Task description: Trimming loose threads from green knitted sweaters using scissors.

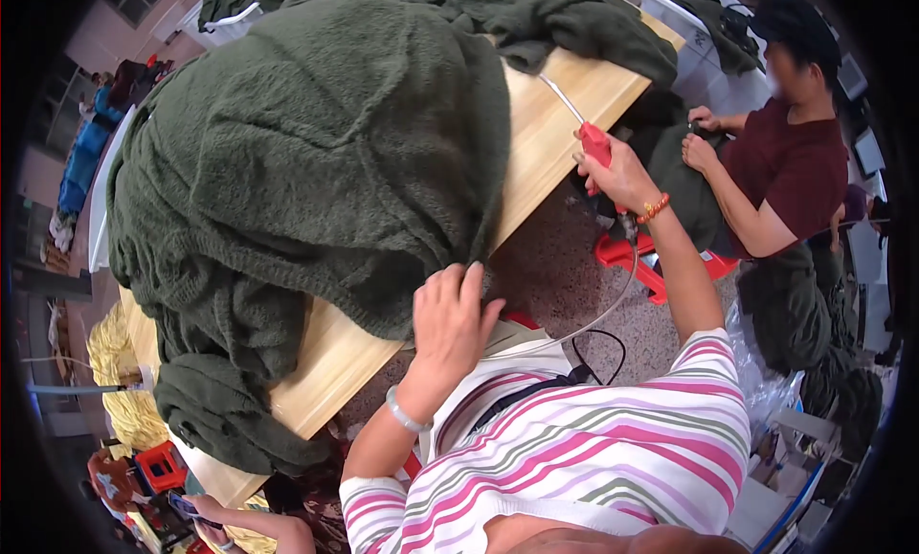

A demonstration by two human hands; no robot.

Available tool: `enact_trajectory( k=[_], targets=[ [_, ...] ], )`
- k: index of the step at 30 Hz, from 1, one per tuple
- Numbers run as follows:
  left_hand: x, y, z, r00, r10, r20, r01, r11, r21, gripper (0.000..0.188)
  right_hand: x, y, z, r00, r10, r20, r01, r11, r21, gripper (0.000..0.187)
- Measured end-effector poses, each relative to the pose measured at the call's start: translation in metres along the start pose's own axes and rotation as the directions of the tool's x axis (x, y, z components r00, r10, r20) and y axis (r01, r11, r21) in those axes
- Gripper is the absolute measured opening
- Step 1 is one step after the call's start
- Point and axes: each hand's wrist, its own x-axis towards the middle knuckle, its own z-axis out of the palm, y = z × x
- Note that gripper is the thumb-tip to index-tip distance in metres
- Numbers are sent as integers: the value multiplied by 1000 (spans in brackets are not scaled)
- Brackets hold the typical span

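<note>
My striped top (593,449) was closest to the camera, before the near edge of the pale wooden worktop (536,176). My left hand (450,319) was at that edge, its fingertips touching the hem of a large dark green garment (316,142); I could not tell whether they pinched it. The garment lay bunched across the middle of the worktop, ahead of that hand and to its left. My right hand (617,176), just beyond the near edge, was clenched around a red-handled tool (595,144), away from the garment's right side. A thin hose (617,295) trailed from its handle. The tool's metal tip pointed toward another green pile (584,27) near the far right corner, and a rolled green piece (230,410) lay toward the left end.
</note>
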Motion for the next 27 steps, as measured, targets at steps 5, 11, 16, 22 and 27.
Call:
enact_trajectory(
  k=[5,11,16,22,27],
  targets=[
    [45,-25,61,959,-282,33,284,957,-63,57,-55,5,4,995,-7,101,9,1000,-20,38],
    [54,-59,70,902,-417,117,428,816,-388,25,-106,19,11,956,-123,267,179,964,-197,40],
    [44,-69,84,812,-524,257,569,613,-547,15,-123,0,24,872,-133,472,325,877,-353,41],
    [39,-64,81,860,-491,142,494,728,-474,13,-122,-17,26,906,-105,410,304,835,-458,40],
    [33,-68,88,868,-486,100,446,675,-588,13,-124,-29,29,872,-43,488,301,833,-464,33]
  ],
)
